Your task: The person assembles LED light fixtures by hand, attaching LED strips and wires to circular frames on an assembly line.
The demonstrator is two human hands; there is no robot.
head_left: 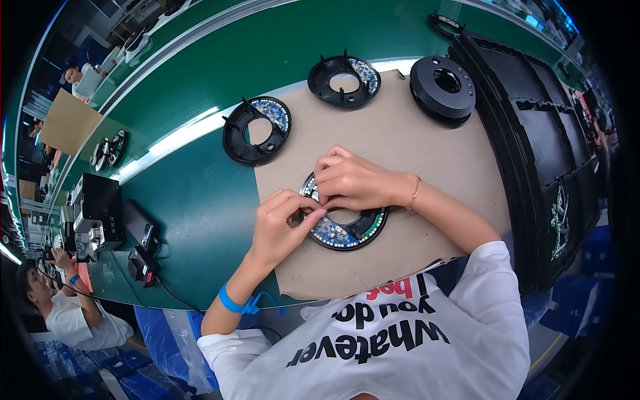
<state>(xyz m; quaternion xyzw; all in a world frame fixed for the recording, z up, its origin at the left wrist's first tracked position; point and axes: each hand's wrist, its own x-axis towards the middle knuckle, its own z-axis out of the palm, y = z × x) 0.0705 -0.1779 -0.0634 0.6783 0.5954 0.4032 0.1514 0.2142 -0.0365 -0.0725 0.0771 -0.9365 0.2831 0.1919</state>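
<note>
A round black ring-shaped housing [360,241] lies on the cardboard sheet in front of me. Blue and green circuit board [331,233] with a row of small pale LEDs shows in it, around a central hole. My left hand [283,223] is at the ring's left side, thumb and forefinger pinched together over the board. Reaching across from the right, my right hand [357,181] covers the ring's far part, fingers bent and closed. Both hands' fingertips meet above the ring's left inner edge. Whatever small piece they pinch is hidden.
Beyond my hands sit two similar black rings with boards, one [233,139] at the left and one [333,97] farther back. A closed black disc-shaped housing [427,93] is at the right, beside black crates [517,167]. Black devices [140,223] with cables occupy the left.
</note>
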